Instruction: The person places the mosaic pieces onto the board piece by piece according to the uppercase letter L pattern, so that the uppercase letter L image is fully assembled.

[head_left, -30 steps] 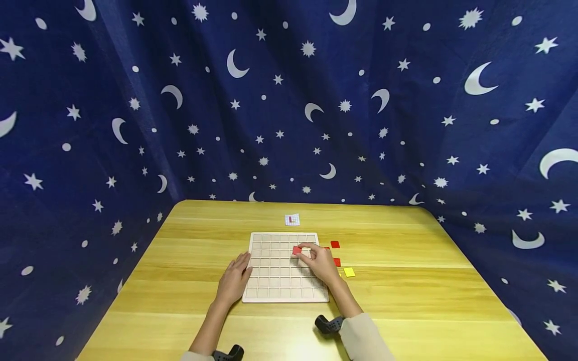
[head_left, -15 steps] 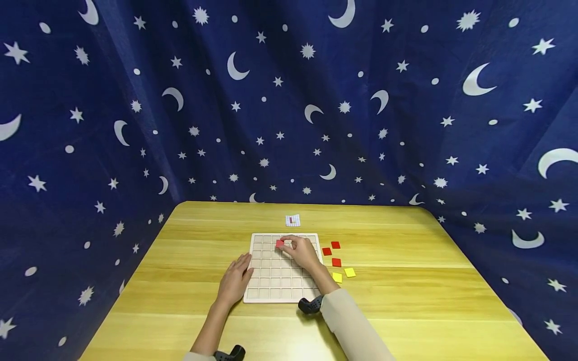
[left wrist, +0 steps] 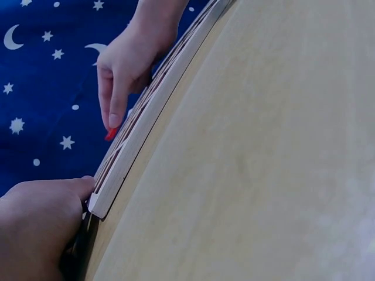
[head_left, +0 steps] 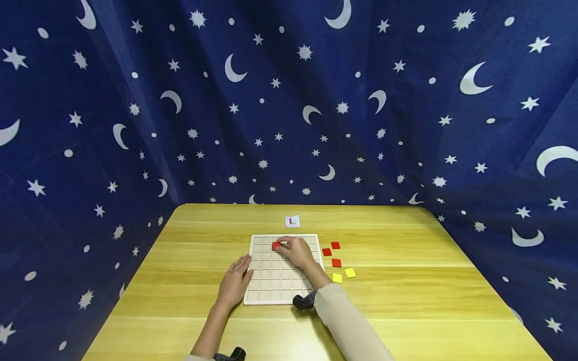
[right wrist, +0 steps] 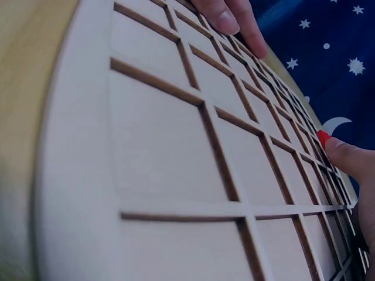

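Now, in the head view, my right hand (head_left: 298,252) sits over the far rows of the white grid board (head_left: 283,269), fingertips pinching a red tile (head_left: 276,245) that lies at or just above a cell near the far edge, left of centre. A second ago that tile was further right and nearer to me, so I have carried it leftward and away across the board; it looks nearly seated, though I cannot tell whether it is fully down. My left hand (head_left: 236,281) lies flat against the board's left edge, fingers straight, steadying it and gripping nothing. Three red tiles (head_left: 335,245) and two yellow tiles (head_left: 349,272) wait on the table (head_left: 406,281) just right of the board, and a small pattern card (head_left: 292,221) lies beyond its far edge.

From the left wrist view, the left hand (left wrist: 41,216) presses the board's near corner (left wrist: 108,199), while the right hand's fingertips (left wrist: 114,120) hold the red tile (left wrist: 111,134) low on the surface.

From the right wrist view, a red sliver of the tile (right wrist: 323,138) shows at my fingertip (right wrist: 351,159), down among the cells; the left hand's fingers (right wrist: 234,17) rest on the far rim.
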Demonstrator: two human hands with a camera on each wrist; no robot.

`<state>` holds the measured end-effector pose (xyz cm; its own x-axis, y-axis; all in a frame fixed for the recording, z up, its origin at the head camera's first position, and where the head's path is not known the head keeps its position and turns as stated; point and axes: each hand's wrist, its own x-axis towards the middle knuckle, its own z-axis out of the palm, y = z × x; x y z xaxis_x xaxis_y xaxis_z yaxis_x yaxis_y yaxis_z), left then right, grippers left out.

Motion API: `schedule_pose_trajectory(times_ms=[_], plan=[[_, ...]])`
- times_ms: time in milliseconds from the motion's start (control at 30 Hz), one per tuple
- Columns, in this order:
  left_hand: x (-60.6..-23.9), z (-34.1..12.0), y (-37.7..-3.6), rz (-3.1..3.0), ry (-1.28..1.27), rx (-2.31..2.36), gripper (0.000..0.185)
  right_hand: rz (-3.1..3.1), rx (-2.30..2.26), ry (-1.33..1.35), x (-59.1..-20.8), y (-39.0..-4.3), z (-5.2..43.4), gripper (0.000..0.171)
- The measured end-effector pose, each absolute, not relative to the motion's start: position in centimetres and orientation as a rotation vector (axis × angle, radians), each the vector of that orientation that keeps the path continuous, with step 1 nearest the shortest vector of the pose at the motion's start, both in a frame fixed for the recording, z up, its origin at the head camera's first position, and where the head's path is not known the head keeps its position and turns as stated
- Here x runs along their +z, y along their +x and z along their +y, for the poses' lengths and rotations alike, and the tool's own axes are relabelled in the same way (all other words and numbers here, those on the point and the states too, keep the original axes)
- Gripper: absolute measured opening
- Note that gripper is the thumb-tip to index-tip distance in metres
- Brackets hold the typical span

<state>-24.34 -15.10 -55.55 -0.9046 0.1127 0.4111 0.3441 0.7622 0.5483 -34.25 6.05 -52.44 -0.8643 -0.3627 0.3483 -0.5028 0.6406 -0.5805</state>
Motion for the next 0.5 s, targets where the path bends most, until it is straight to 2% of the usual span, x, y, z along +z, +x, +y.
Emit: schedule_pose_trajectory(times_ms=[500], plan=[[-55.41,-15.20,-24.25,-2.644,-0.330,-0.932,0.045,-2.694,0.952,0.729,-52.35,-33.94,5.95,0.026]])
